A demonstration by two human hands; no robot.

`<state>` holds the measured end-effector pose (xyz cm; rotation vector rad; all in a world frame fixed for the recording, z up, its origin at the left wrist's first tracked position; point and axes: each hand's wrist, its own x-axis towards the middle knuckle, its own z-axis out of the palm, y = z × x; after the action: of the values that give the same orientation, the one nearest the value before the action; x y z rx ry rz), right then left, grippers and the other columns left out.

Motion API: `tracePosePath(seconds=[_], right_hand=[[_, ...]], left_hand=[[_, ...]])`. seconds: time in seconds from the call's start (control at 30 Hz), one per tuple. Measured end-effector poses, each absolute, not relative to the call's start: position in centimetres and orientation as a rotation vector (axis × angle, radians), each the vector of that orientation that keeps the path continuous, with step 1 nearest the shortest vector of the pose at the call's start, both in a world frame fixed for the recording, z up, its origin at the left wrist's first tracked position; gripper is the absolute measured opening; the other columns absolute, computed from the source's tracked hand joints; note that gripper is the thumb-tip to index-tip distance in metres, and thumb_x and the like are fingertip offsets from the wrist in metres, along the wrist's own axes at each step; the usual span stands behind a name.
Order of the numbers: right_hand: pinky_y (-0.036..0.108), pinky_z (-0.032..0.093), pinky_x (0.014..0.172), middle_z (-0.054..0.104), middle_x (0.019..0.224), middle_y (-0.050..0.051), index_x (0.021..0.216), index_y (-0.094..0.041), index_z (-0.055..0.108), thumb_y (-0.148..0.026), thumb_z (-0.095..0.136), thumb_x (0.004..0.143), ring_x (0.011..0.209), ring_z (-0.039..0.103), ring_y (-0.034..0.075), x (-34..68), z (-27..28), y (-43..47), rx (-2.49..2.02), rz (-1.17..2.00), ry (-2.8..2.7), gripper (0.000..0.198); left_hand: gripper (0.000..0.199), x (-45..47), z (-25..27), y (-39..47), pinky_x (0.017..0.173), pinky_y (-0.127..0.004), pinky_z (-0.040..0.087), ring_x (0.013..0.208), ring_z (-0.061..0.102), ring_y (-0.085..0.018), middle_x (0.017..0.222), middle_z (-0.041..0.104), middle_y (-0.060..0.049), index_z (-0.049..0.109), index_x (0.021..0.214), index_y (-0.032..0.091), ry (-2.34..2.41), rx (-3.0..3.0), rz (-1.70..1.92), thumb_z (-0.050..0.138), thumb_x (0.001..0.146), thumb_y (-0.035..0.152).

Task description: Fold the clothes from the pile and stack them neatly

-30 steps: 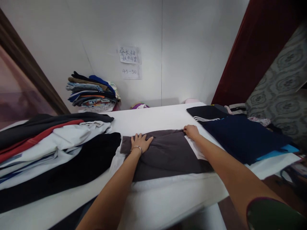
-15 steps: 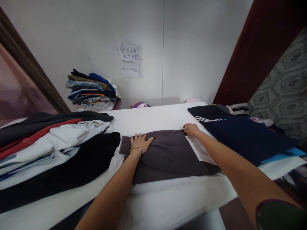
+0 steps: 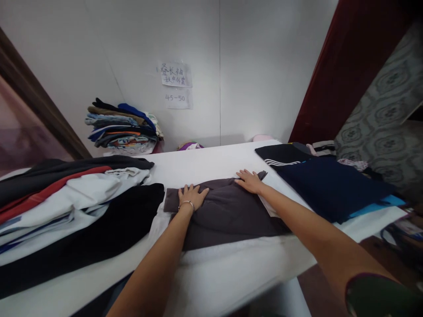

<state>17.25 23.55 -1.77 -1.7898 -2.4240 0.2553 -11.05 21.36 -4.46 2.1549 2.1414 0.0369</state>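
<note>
A dark grey-brown garment (image 3: pixel 224 220) lies folded on the white tabletop (image 3: pixel 205 163) in front of me; I cannot tell its exact kind. My left hand (image 3: pixel 193 197), with a bracelet at the wrist, rests on its left part with fingers spread. On its far right part lies my right hand (image 3: pixel 250 181), palm down and fingers apart. A small dark corner of the cloth sticks out beyond the right hand. Some white material shows under the right forearm at the garment's right edge.
Loose clothes, among them a black garment (image 3: pixel 132 224) and a white garment (image 3: pixel 89 189), are heaped at left. Behind them stands a stack of folded clothes (image 3: pixel 124 127). Navy folded clothing (image 3: pixel 333 185) lies at right. Paper signs (image 3: pixel 176 75) hang on the wall.
My right hand has let go of the garment's far right edge and moved left, flattening onto the cloth. My left hand stays in place. The view has shifted slightly.
</note>
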Motion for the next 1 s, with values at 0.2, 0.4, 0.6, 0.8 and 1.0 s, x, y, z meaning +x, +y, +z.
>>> tracePosePath(seconds=[0.2,0.4,0.6,0.8,1.0], right_hand=[[0.057,0.008,0.110,0.027,0.152,0.013,0.142,-0.022,0.037,-0.061,0.029,0.092,0.142,0.015,0.029,18.6,-2.4,19.1,-1.742,0.081,-2.413,0.065],[0.054,0.011,0.110,0.022,0.154,0.011,0.146,-0.023,0.030,-0.064,0.023,0.091,0.143,0.014,0.027,20.1,-4.8,19.3,-1.965,0.394,-2.251,0.069],[0.048,0.015,0.112,0.020,0.155,0.010,0.147,-0.022,0.027,-0.060,0.025,0.093,0.143,0.013,0.025,22.1,-2.2,20.7,-1.896,0.461,-2.256,0.067],[0.055,0.015,0.110,0.015,0.156,0.011,0.146,-0.020,0.027,-0.057,0.027,0.093,0.144,0.006,0.027,24.4,-4.0,21.7,-2.071,0.250,-2.195,0.065],[0.047,0.024,0.110,0.032,0.150,0.011,0.138,-0.019,0.045,-0.053,0.036,0.092,0.141,0.021,0.028,24.8,-3.7,21.9,-1.972,0.275,-2.238,0.058]], left_hand=[[0.063,-11.1,-4.5,21.4,0.106,-0.061,0.015,0.138,0.023,-0.037,0.147,0.039,-0.007,0.045,0.136,0.034,2.118,2.190,0.038,0.023,0.086,0.063],[0.062,-11.2,-4.3,21.4,0.106,-0.061,0.016,0.138,0.023,-0.038,0.146,0.041,-0.006,0.045,0.136,0.036,2.101,2.199,0.036,0.024,0.085,0.064],[0.062,-11.2,-4.1,21.4,0.106,-0.061,0.017,0.137,0.024,-0.038,0.146,0.042,-0.007,0.046,0.135,0.035,2.095,2.203,0.039,0.024,0.085,0.064],[0.062,-11.0,-4.0,21.4,0.106,-0.061,0.017,0.137,0.024,-0.038,0.147,0.039,-0.007,0.045,0.136,0.035,2.102,2.183,0.021,0.021,0.086,0.063],[0.063,-11.0,-3.7,21.3,0.106,-0.061,0.016,0.137,0.024,-0.038,0.147,0.040,-0.006,0.044,0.137,0.036,2.080,2.200,0.025,0.022,0.086,0.064]])
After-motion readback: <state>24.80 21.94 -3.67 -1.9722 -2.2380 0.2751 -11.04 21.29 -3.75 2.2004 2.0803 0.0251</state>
